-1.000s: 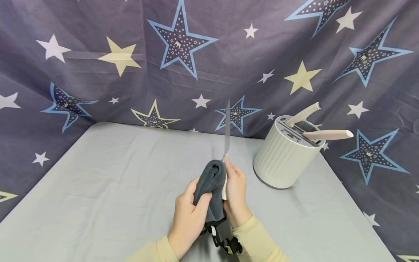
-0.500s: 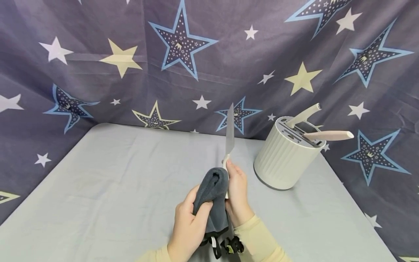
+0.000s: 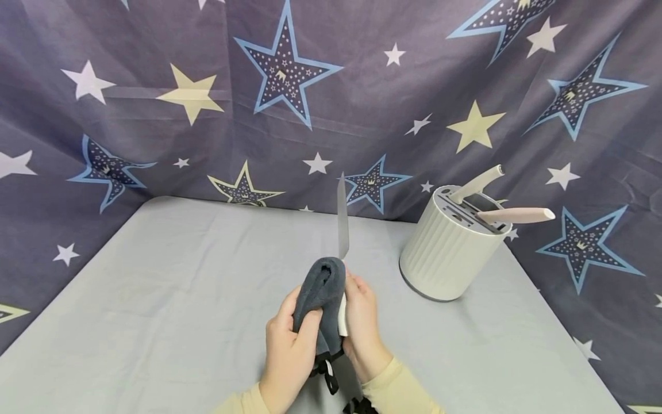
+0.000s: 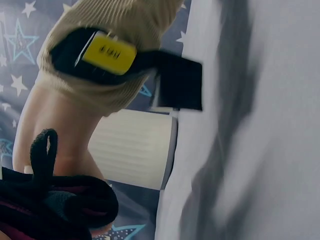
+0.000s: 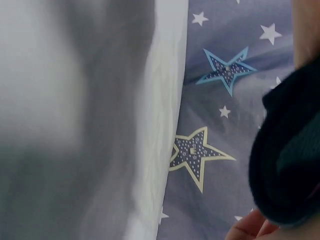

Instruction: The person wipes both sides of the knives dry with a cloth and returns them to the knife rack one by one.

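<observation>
In the head view my left hand (image 3: 287, 348) grips a folded dark grey cloth (image 3: 322, 293) with black edging and a hanging loop, thumb on its near face. My right hand (image 3: 364, 328) holds a kitchen knife (image 3: 343, 221) with its blade pointing up and away. The cloth lies against the left side of the pale knife handle (image 3: 342, 316) and covers part of it. The left wrist view shows the cloth's black edge and loop (image 4: 44, 155) close up. Dark cloth (image 5: 287, 145) also fills the right side of the right wrist view, above some fingers (image 5: 247, 227).
To the right stands a ribbed cream knife block (image 3: 445, 253), with a cream handle (image 3: 477, 184) and a pinkish handle (image 3: 517, 215) sticking out of its top. A pale grey sheet covers the table (image 3: 170, 299). Behind hangs a purple star-patterned curtain (image 3: 357, 86).
The knife first showed more of its handle end above the cloth, then the cloth came up over it again. Both hands, cloth and knife have now shifted left. The knife block stays put.
</observation>
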{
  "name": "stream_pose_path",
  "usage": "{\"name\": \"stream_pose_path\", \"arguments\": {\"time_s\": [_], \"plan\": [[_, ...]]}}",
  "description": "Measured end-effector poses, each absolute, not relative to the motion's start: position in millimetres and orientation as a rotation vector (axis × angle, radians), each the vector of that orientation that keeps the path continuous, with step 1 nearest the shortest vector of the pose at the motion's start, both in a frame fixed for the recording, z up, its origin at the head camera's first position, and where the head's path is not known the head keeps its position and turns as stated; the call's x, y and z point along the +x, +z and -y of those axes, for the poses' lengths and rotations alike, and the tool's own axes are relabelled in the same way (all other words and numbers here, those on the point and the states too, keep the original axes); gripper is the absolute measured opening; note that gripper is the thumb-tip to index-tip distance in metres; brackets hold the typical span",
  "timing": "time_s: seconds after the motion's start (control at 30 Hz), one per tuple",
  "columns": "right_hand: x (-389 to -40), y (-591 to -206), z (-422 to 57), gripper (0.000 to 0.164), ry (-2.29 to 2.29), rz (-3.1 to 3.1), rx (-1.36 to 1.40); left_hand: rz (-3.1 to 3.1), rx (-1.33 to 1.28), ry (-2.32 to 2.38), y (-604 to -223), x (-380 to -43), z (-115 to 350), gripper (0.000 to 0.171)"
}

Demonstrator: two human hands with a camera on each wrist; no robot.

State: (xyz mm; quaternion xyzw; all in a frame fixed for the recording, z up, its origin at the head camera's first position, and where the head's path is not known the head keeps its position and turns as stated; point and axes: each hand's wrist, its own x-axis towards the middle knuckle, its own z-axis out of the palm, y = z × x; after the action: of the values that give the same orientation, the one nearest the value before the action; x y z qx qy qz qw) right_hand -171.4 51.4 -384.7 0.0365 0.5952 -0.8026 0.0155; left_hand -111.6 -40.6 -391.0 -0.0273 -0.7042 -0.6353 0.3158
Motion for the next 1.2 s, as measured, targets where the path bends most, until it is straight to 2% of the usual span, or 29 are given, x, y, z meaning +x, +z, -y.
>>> {"name": "stream_pose_path", "arguments": {"time_s": [0.6,1.2], "plan": [[-148,-385,-43,0.046,-2.34,-2.005,0.177,1.837,0.133,-1.803,-383,-131,54,0.037],[-153,-377,-46,0.037,-2.361,-2.0,0.137,1.822,0.193,-1.955,-377,-130,53,0.034]]}}
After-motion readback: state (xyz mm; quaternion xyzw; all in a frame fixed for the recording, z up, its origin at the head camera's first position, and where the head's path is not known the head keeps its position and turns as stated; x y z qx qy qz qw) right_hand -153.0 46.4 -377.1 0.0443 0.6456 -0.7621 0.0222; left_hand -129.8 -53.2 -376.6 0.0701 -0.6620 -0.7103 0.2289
